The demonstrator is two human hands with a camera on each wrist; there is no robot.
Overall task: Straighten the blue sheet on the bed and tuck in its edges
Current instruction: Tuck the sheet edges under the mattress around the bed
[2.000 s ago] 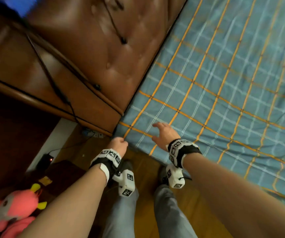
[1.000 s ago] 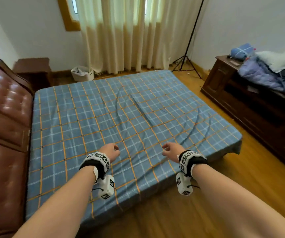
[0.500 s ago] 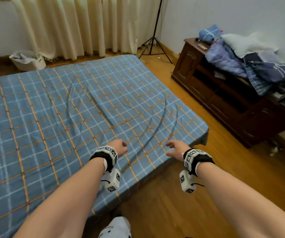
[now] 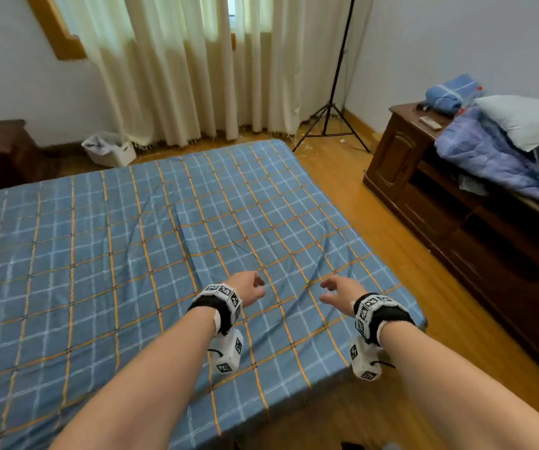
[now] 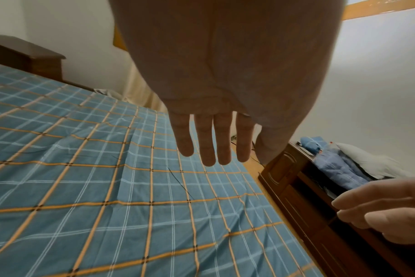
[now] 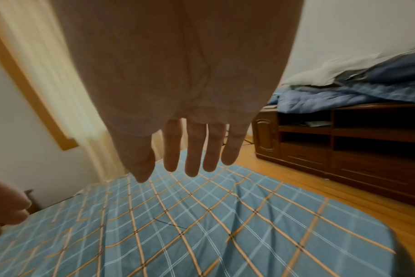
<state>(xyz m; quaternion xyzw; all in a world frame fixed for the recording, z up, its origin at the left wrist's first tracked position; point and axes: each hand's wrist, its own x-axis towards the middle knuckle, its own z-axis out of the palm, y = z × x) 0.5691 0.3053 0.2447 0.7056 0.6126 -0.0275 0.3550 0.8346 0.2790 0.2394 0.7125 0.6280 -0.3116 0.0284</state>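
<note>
The blue cotton sheet with orange check lines [image 4: 106, 271] covers the bed but keeps creases mid-bed (its near edge hangs loose, apparently untucked). Left hand [image 4: 249, 288] and right hand [image 4: 339, 291] hover above it, fingers [image 5: 207, 142] relaxed and spread, holding nothing.

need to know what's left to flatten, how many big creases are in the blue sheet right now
2 that show. One long fold runs down the middle of the blue sheet, beyond the left hand. One ridge lies ahead of the right hand, toward the foot corner. Fainter ripples may exist.
</note>
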